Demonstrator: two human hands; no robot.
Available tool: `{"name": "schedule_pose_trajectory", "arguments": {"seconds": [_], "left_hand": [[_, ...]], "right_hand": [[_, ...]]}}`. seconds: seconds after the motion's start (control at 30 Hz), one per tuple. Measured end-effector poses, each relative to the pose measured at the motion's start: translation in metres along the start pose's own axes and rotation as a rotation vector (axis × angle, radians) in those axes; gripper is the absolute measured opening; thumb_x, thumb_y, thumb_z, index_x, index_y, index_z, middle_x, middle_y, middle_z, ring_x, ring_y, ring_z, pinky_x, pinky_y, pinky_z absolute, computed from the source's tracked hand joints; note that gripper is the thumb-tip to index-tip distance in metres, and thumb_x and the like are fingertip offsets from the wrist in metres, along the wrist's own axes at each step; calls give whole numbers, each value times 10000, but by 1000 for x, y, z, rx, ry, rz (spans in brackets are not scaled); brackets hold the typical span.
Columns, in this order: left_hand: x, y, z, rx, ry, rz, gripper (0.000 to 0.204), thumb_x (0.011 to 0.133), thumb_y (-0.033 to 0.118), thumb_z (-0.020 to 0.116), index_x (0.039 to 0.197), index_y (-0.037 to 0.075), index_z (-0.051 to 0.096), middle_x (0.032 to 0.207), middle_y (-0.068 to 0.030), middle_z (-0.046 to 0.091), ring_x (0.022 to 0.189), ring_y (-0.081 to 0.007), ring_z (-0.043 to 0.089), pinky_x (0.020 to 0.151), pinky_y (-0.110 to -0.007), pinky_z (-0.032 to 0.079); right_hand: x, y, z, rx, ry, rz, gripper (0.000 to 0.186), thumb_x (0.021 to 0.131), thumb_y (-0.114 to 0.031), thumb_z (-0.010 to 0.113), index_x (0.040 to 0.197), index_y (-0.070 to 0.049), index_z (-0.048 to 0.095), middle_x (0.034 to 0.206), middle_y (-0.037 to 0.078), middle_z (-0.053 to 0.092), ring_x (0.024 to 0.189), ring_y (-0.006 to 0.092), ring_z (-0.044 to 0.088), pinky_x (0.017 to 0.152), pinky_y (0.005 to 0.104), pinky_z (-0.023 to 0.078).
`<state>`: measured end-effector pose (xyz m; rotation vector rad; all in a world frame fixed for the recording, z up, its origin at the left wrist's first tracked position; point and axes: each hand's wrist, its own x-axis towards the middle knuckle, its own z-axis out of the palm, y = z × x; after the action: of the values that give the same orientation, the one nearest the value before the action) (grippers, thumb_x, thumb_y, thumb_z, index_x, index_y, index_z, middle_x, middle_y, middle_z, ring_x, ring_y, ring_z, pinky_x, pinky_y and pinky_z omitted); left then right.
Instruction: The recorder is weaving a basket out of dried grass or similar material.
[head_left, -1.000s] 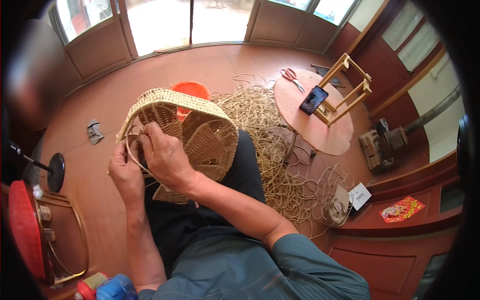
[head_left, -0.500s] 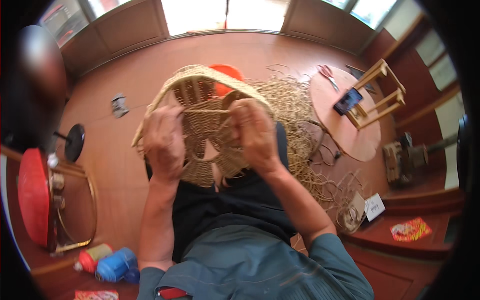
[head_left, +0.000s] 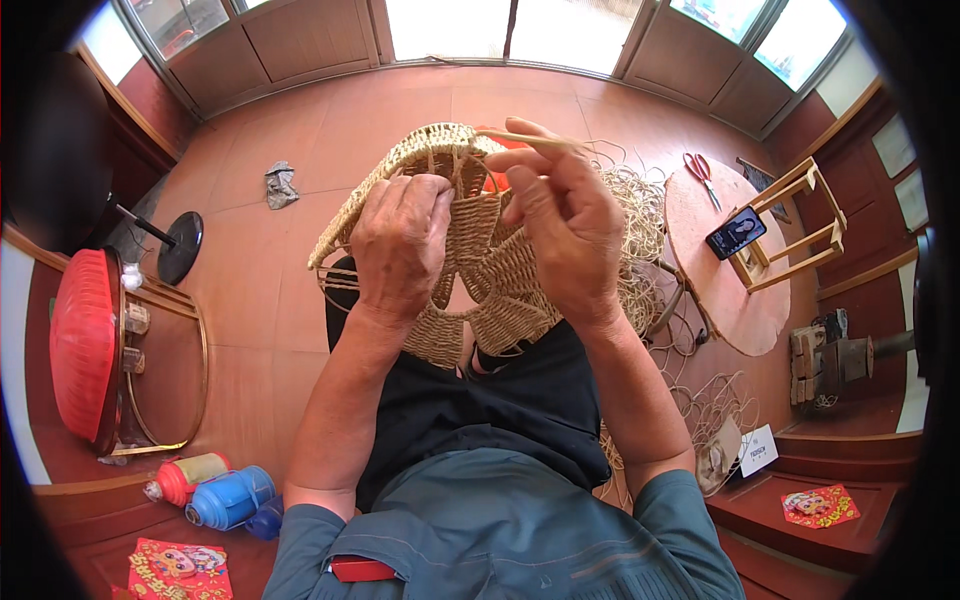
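Observation:
A half-woven basket (head_left: 405, 150) of tan twisted cord lies tilted on my lap. Its thick braided rim curves along the far left, and bare upright strands show below that rim. My left hand (head_left: 400, 240) is closed at the basket's near side, fingers curled in against the strands; their tips are partly hidden. To the right, my right hand (head_left: 572, 220) is raised with bent fingers gripping a length of cord (head_left: 525, 137), which stretches from the rim across the fingers. An orange container (head_left: 492, 182) shows partly behind the basket.
A heap of loose cord (head_left: 635, 215) spreads at my right. Beyond it a round board (head_left: 730, 310) bears red-handled scissors (head_left: 702, 178), a phone (head_left: 736, 233) and a wooden frame (head_left: 800, 270). At the left stand a red stool (head_left: 82, 345) and a blue bottle (head_left: 230, 498).
The cord was stretched between both hands across the basket's opening. My right hand has moved right and its fingers have risen with the cord. The view has shifted slightly.

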<state>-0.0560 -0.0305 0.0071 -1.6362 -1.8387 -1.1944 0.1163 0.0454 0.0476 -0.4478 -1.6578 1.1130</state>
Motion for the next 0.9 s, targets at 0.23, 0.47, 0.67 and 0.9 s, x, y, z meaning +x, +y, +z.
{"name": "schedule_pose_trajectory", "arguments": {"seconds": [0.23, 0.47, 0.67, 0.9], "left_hand": [[-5, 11, 1, 29, 7, 0, 121, 1032, 126, 717, 1112, 46, 763, 980, -122, 660, 982, -339, 671, 879, -463, 567], [-4, 16, -5, 11, -60, -43, 129, 1032, 109, 702, 1109, 30, 769, 987, -128, 642, 1000, -352, 669, 897, -477, 564], [-6, 14, -6, -13, -43, -81, 151, 1050, 159, 719, 1108, 35, 783, 1000, -137, 681, 978, -358, 684, 876, -475, 553], [-9, 9, -2, -78, 7, -88, 123, 991, 82, 785, 1108, 44, 794, 1002, -118, 689, 979, -319, 693, 880, -442, 558]], "right_hand": [[-10, 24, 15, -575, -140, -310, 570, 1048, -6, 638, 1608, -43, 541, 1365, 243, 754, 1043, 398, 808, 830, 476, 668], [-8, 34, 46, -674, -170, -175, 722, 1033, -30, 591, 1715, -15, 353, 1317, 274, 726, 944, 462, 783, 748, 528, 649], [-7, 40, 50, -579, -33, -83, 631, 1046, -18, 646, 1653, -32, 471, 1144, 244, 779, 962, 442, 790, 820, 509, 635], [-14, 43, 43, -283, 104, 78, 393, 1034, -14, 747, 1396, 17, 597, 1002, 120, 765, 758, 122, 719, 662, 299, 603]]}}
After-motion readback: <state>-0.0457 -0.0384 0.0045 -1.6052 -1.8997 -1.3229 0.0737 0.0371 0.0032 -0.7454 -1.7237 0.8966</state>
